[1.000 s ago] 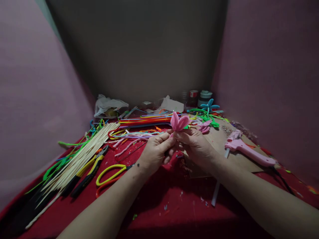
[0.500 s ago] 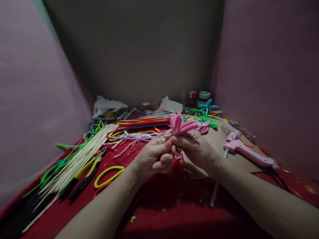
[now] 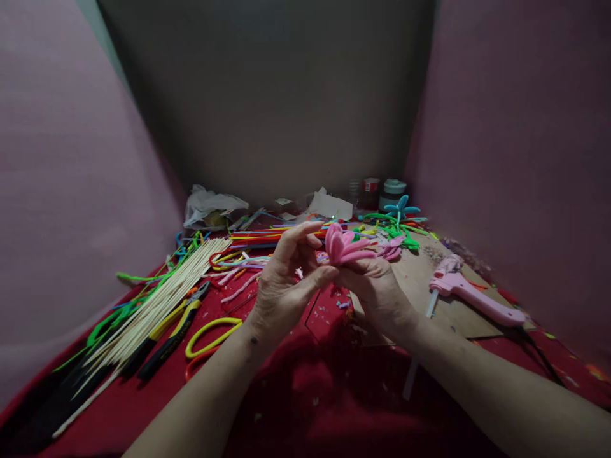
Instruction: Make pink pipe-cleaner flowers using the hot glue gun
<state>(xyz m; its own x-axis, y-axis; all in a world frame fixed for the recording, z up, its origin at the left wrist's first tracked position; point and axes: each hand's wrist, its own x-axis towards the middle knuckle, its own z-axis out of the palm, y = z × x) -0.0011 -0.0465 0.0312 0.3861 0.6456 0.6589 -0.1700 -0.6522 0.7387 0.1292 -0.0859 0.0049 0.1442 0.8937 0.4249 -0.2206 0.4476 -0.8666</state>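
Observation:
A pink pipe-cleaner flower (image 3: 340, 245) with looped petals is held up over the middle of the table. My right hand (image 3: 382, 289) pinches it at the base, petals pointing up and to the right. My left hand (image 3: 291, 273) is beside it, its fingers lifted and curved away from the thumb. The left thumb tip reaches the flower's base, close to the right fingertips. Another pink pipe-cleaner piece (image 3: 391, 248) shows just behind the right hand.
Bamboo skewers (image 3: 157, 312), pliers (image 3: 174, 331) and yellow-handled scissors (image 3: 214, 337) lie left. At right, a pink glue gun (image 3: 472, 299) rests on cardboard (image 3: 458, 324). Coloured pipe cleaners (image 3: 258, 237), a plastic bag (image 3: 210, 203) and a lidded jar (image 3: 394, 191) are behind.
My left hand has loosened its pinch at the flower's base and raised its fingers. My right hand still holds the flower, whose petals look more spread. The view has shifted slightly.

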